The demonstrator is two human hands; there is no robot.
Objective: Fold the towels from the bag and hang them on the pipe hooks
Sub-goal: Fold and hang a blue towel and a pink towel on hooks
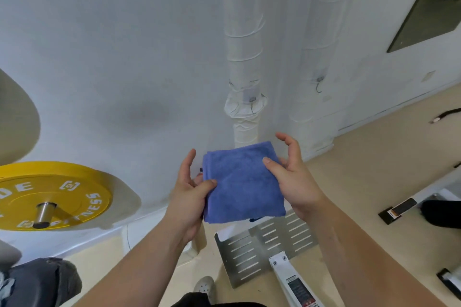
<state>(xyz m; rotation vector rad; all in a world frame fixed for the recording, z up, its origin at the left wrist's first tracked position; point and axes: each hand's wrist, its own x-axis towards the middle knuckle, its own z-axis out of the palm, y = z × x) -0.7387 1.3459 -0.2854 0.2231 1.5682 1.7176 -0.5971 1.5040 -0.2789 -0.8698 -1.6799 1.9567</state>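
Observation:
A blue towel [244, 182], folded into a thick square, is held flat in front of me between both hands. My left hand [189, 197] pinches its lower left edge with thumb on top. My right hand [291, 177] holds its right edge, thumb on the cloth, fingers curled above. Straight behind the towel rises a white wrapped pipe [243, 57] with a small hook [252, 101] on a taped patch. A second wrapped pipe [316, 57] to the right carries another hook [319, 83]. Both hooks hang bare. The bag is not clearly in view.
A yellow weight plate [50, 194] on a bar juts out at the left. A perforated metal footplate [264, 247] of a white machine lies on the floor below my hands. Dark cloth [42, 279] lies at the lower left; black-footed machine legs [399, 209] stand at the right.

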